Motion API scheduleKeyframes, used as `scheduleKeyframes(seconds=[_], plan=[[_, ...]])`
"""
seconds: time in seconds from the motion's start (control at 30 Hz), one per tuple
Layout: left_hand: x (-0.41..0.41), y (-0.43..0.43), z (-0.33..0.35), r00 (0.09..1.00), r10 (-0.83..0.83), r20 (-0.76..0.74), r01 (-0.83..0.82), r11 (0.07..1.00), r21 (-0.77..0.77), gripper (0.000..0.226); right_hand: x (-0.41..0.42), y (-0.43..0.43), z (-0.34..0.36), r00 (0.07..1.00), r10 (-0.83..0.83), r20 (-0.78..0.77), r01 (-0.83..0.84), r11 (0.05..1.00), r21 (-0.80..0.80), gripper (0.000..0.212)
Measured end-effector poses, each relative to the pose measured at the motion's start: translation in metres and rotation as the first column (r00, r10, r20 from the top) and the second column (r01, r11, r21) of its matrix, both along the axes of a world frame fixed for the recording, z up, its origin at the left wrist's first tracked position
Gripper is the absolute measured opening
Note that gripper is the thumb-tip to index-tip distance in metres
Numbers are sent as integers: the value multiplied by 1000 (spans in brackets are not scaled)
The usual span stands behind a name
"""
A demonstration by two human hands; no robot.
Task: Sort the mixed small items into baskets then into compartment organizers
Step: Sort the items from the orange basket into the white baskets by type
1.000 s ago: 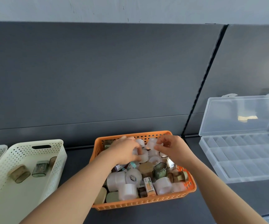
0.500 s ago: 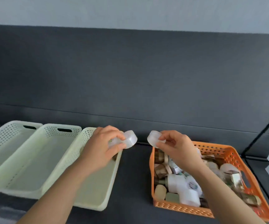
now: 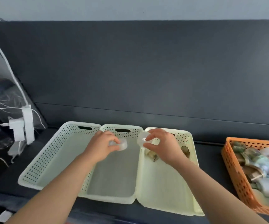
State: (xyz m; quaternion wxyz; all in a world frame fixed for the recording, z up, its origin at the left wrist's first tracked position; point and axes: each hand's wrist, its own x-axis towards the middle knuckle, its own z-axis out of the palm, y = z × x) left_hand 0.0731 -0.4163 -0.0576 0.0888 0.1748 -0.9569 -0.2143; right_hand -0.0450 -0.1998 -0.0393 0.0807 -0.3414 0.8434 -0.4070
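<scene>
My left hand (image 3: 102, 145) pinches a clear tape roll (image 3: 122, 144) above the middle pale basket (image 3: 114, 194). My right hand (image 3: 162, 145) pinches a second clear tape roll (image 3: 141, 139) over the rim between the middle basket and the right pale basket (image 3: 166, 206). The right basket holds a few small brownish items (image 3: 151, 154), partly hidden by my right hand. An orange basket (image 3: 237, 180) with mixed small items stands at the right edge of the view. A third pale basket (image 3: 44, 160) on the left looks bare inside.
A white power strip with plugs and cables (image 3: 23, 126) hangs at the left by a dark shelf. A dark padded backrest (image 3: 146, 75) rises behind the baskets. The dark surface (image 3: 209, 160) shows between the right basket and the orange one.
Both hands lifted a tape roll each out of the orange basket and carried them left over the pale baskets. My view swung left, so the clear organizer is out of sight.
</scene>
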Motion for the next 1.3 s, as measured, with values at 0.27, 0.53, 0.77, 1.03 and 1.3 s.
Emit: scheduleKeyframes(seconds=[0.27, 0.53, 0.77, 1.03, 1.3], plan=[[-17, -27, -28, 962, -206, 181, 191, 977, 98, 23, 1, -55, -23, 993, 53, -102, -27, 971, 239, 16], [-36, -46, -27, 968, -202, 146, 189, 977, 98, 35, -11, -75, -30, 969, 138, -203, -42, 907, 419, 19], [-30, -43, -18, 986, -144, 85, 153, 981, -121, 41, -3, -51, -14, 987, 34, -160, 24, 938, 345, 32], [-36, 49, 35, 950, -232, -211, 200, 966, -162, 27, 14, 63, 22, 960, -174, -220, 228, 941, 251, 40], [-109, 210, 39, 864, -426, -269, 455, 889, 52, 28, -19, 225, 38, 882, -424, -204, 463, 858, 222, 32]])
